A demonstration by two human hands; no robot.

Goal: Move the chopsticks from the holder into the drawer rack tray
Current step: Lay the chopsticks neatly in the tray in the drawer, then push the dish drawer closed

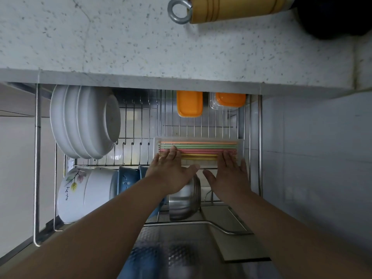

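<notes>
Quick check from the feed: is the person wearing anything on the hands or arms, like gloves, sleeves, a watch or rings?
Nothing worn that shows. The left hand and right hand are bare, no gloves, and no rings can be seen on the fingers. Both wrists are free of a watch or band. Both forearms are uncovered all the way to the bottom edge of the head view, with no sleeve in sight.

We see two bare forearms and two bare hands, left hand (pixel 171 174) and right hand (pixel 229 176): no sleeves, gloves, rings or watch on either.
</notes>
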